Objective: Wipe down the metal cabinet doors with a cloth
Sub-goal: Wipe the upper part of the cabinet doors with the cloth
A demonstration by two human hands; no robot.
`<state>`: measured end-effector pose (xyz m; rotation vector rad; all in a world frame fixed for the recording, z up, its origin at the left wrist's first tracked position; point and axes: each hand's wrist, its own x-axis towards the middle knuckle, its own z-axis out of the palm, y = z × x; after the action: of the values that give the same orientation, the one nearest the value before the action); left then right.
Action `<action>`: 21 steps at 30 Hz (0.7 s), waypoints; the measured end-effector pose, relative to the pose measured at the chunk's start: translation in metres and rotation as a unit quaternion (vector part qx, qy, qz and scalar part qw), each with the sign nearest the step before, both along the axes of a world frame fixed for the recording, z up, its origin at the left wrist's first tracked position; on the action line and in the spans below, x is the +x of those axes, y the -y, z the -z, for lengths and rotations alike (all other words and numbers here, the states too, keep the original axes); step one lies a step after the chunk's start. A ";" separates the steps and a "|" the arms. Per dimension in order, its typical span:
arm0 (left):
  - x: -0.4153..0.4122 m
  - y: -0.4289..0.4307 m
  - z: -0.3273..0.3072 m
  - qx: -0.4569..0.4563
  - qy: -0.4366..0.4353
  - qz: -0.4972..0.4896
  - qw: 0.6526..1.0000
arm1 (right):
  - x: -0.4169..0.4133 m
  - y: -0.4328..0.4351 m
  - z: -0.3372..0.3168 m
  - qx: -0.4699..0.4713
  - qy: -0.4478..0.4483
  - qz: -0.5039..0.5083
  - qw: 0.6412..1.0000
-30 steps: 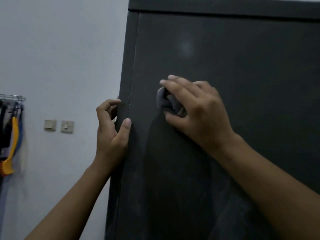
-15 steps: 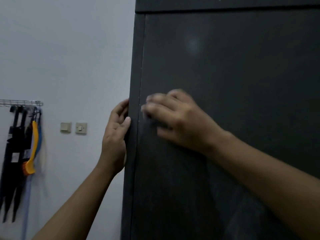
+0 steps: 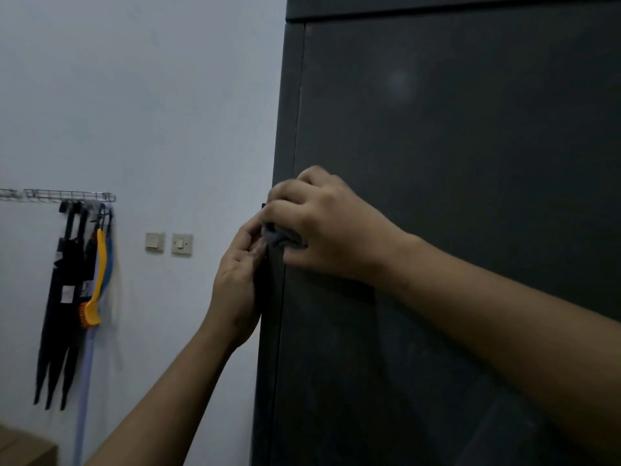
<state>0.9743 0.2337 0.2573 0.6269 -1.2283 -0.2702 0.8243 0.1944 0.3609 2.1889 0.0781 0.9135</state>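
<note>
Right hand (image 3: 329,227) clutches the bunched cloth (image 3: 277,237) at the cabinet door (image 3: 453,129)'s left margin, door stretching rightward; left hand (image 3: 235,280) clasps the cabinet frame (image 3: 268,348).

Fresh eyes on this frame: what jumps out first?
The right hand bunches a grey cloth against the dark cabinet door at its left edge, mid-frame. The left hand rests on that edge, slightly lower. Far left, an orange brush hangs from a wall rack.
</note>
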 end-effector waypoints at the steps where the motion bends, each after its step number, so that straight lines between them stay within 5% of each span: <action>1: 0.000 -0.001 0.000 0.005 0.008 -0.011 1.000 | -0.002 -0.002 -0.003 0.005 -0.019 0.006 1.000; 8: -0.003 -0.008 0.003 0.008 0.044 -0.078 0.996 | -0.006 -0.002 -0.012 0.021 0.091 -0.014 0.995; 14: -0.002 -0.013 0.008 0.025 0.059 -0.093 0.994 | -0.014 -0.004 0.014 0.057 -0.093 0.010 0.994; 21: -0.010 -0.016 0.017 0.009 0.050 -0.134 0.990 | -0.026 0.003 0.004 0.026 0.081 -0.002 0.996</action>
<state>0.9646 0.2500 0.2407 0.8206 -1.2223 -0.0247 0.7985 0.1911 0.3569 2.1541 -0.0206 1.1038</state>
